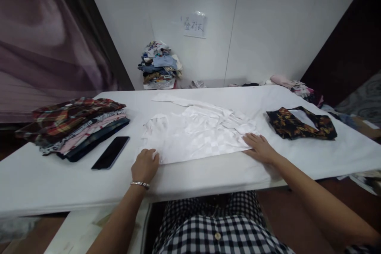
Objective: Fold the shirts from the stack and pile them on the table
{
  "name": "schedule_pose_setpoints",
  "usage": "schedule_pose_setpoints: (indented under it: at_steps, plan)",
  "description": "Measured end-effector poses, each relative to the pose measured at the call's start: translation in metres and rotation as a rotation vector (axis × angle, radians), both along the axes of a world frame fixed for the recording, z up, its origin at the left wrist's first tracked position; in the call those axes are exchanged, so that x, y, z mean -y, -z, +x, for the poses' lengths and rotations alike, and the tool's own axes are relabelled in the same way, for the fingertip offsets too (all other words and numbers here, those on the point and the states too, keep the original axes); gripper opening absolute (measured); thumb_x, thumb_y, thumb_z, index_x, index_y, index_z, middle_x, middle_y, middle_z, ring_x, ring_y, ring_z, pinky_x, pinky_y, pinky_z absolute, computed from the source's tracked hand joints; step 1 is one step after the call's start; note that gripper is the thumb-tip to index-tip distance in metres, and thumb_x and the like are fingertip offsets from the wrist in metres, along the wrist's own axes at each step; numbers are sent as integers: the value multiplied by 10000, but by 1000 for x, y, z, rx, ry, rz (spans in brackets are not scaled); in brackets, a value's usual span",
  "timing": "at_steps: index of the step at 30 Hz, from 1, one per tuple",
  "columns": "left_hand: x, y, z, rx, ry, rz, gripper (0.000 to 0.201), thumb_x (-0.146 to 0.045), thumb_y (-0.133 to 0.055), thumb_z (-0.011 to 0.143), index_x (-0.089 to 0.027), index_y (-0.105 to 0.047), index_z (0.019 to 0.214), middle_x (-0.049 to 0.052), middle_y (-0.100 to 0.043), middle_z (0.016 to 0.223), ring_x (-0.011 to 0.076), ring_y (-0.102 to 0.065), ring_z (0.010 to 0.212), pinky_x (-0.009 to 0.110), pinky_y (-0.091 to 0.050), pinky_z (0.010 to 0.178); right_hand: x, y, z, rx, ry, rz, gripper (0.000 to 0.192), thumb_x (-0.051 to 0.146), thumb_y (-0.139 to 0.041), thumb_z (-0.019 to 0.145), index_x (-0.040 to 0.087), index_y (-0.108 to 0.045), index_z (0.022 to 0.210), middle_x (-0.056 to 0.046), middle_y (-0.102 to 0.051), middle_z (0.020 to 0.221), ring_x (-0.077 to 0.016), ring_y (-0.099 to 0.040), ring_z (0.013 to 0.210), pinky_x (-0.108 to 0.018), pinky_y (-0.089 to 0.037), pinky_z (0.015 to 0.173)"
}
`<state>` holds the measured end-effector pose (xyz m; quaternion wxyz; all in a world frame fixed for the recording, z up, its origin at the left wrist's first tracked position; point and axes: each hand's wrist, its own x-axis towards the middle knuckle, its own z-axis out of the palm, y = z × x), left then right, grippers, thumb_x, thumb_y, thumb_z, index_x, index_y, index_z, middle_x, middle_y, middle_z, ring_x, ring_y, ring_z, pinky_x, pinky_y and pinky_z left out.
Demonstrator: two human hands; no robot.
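Two hands rest on one white checked garment (196, 135) spread at the desk's near edge: the left hand (145, 165) has its fingers curled on the near left corner, the right hand (259, 147) lies flat with fingers spread on the right hem. One phone (110, 152), one folded stack (74, 127) and one dark floral garment (300, 123) lie on the white-covered desk (208, 174). One clothes heap (159, 65) sits against the white wall (268, 20).

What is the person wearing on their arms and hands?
Both arms are bare, with no sleeves or gloves. The left hand has a thin silver metal bracelet around its wrist. The right hand wears nothing that shows.
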<state>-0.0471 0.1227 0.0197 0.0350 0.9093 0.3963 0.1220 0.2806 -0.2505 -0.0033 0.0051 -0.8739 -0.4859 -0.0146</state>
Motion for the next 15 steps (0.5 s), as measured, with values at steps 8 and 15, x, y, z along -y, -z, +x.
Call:
schedule_pose_setpoints:
  at_steps: [8, 15]
  plan:
    - [11, 9, 11, 136, 452, 1, 316, -370, -474, 868, -217, -669, 1064, 109, -630, 1218, 250, -557, 1144, 387, -422, 1016, 8, -9, -40, -81, -105, 112, 577, 548, -330, 943, 285, -354, 1456, -55, -303, 1522, -254, -223, 1419, -521, -173, 1142]
    - [4, 25, 18, -5, 399, -49, 434, -414, -514, 863, -216, -594, 1240, 102, -497, 1408, 278, -399, 1339, 462, -308, 1110, -18, -2, -28, -195, -34, 52, 620, 592, -282, 939, 244, -398, 1439, -84, -272, 1531, -288, -188, 1423, -550, -195, 1129]
